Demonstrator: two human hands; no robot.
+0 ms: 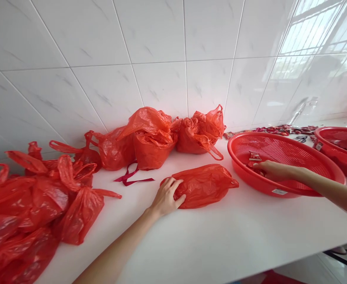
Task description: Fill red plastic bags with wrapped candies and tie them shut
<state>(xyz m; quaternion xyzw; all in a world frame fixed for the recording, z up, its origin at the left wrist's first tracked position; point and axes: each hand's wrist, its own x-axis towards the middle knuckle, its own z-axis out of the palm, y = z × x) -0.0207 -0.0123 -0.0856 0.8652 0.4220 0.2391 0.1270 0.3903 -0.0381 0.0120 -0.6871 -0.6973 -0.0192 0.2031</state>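
My left hand (166, 196) grips the left end of a flat red plastic bag (204, 185) lying on the white counter (209, 240), fingers curled over its edge. My right hand (272, 169) reaches into a red round mesh basket (282, 185), its fingers closed around small red wrapped items (254, 157) at the basket's bottom.
Filled, tied red bags (152, 138) stand against the tiled wall; more red bags (34, 197) are heaped at the left. A dark red ribbon (130, 177) lies beside them. A second red basket (339, 148) and scattered wrapped sweets (280, 129) are at the right.
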